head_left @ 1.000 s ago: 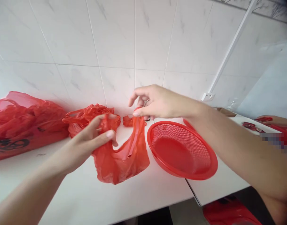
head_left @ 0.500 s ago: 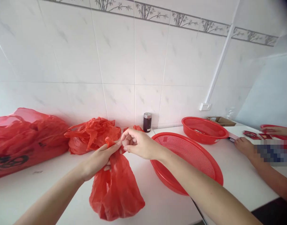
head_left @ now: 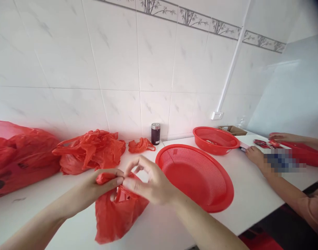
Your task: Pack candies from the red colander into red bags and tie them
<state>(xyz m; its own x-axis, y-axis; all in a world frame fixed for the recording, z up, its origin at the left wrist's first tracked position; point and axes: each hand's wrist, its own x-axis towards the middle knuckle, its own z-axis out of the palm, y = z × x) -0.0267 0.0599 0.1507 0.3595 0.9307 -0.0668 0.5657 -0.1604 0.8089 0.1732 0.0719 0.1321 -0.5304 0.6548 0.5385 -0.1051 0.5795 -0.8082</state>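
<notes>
In the head view, you work over the white table (head_left: 171,227), with both hands meeting at the top of a red plastic bag (head_left: 110,220). The bag sits just below the centre of the view, toward 7 o'clock, its crumpled body hanging down toward you. Your left hand (head_left: 94,184) is closed around a gathered part of the bag, thumb pressed toward the fingers. Your right hand (head_left: 155,184) is partly open, fingers curved and thumb at the bag's top edge beside your left fingertips; you cannot tell whether it grips the plastic.

Taking the held bag as the clock's centre, a large red bag (head_left: 26,158) lies at 10 o'clock and a crumpled red heap (head_left: 92,152) at 11 o'clock. At 1 o'clock, a small red bag (head_left: 140,146) lies just beside a dark flask (head_left: 155,134) with a silvery lid, upright near the tiled wall (head_left: 117,59). Between 2 and 3 o'clock is a perforated red basket (head_left: 194,154). Farther off at 2 o'clock are a red basin (head_left: 213,149) and an open cardboard box (head_left: 238,132). Beyond them, toward 3 o'clock, another person's 2 hands (head_left: 255,156) rest near small red packets (head_left: 261,143).
</notes>
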